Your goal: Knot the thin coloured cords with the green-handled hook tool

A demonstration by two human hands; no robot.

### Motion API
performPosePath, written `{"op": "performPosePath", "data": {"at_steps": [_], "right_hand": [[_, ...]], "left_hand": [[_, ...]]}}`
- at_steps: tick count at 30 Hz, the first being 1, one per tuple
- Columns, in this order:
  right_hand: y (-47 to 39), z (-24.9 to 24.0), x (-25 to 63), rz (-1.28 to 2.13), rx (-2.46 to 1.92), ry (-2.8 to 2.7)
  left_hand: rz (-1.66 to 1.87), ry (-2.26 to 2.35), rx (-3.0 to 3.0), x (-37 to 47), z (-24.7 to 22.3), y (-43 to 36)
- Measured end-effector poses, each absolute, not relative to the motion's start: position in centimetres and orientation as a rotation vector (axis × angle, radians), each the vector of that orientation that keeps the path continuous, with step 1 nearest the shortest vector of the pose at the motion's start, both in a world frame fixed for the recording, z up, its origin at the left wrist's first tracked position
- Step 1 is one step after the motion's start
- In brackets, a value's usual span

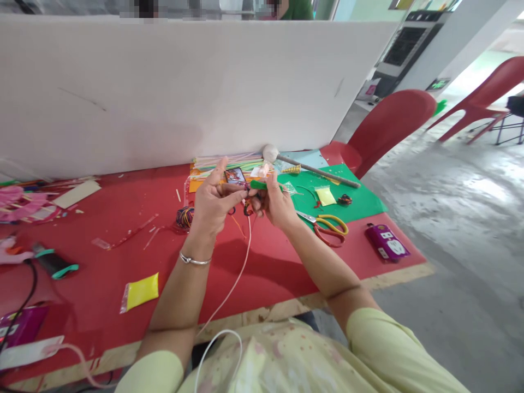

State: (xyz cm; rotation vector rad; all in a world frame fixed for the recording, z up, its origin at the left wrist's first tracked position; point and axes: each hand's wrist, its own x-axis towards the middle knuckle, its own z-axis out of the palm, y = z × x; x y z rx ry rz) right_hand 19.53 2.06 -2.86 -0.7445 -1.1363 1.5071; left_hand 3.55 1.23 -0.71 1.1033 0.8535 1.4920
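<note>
My left hand [215,206] pinches a small dark piece of work [247,207], apparently multicoloured yarn, between thumb and fingertips. My right hand [280,204] is closed around a green-handled hook [262,185], whose thin metal shaft points left toward the other hand. Both hands meet above the red table, and their fingers hide much of the dark piece. Just behind them a phone [234,176] shows a lit picture. A pale cord [245,254] runs from below the hands toward my lap. Left of my left hand sits a ball of multicoloured yarn [185,217].
Scissors [327,226] lie right of my right arm, partly on a green sheet [364,201]. A purple pack [387,242] sits near the right edge. Yellow packets [142,291], a glue gun [14,251] and cutters [53,261] are leftward. A white panel [184,87] stands behind.
</note>
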Motion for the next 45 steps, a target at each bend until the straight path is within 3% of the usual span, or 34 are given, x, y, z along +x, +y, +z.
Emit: {"op": "performPosePath", "data": {"at_steps": [9, 18, 28, 38, 45], "right_hand": [[2.5, -2.4, 18.9, 1.704, -0.742, -0.897], [2.4, -2.5, 19.3, 1.597, -0.749, -0.990], [0.9, -3.5, 18.3, 1.276, -0.750, -1.199], [1.5, -5.1, 18.8, 1.180, -0.706, -1.290], [3.3, -3.1, 21.8, 1.219, -0.656, -1.496]], "left_hand": [[1.464, 0.883, 1.066, 2.7, -0.1, 1.2], [1.467, 0.891, 1.004, 3.2, -0.3, 1.3], [1.744, 0.976, 1.118, 4.7, -1.2, 1.2], [1.388, 0.809, 0.821, 4.0, -0.1, 0.7], [1.389, 0.840, 0.979, 2.6, 0.3, 1.0]]}}
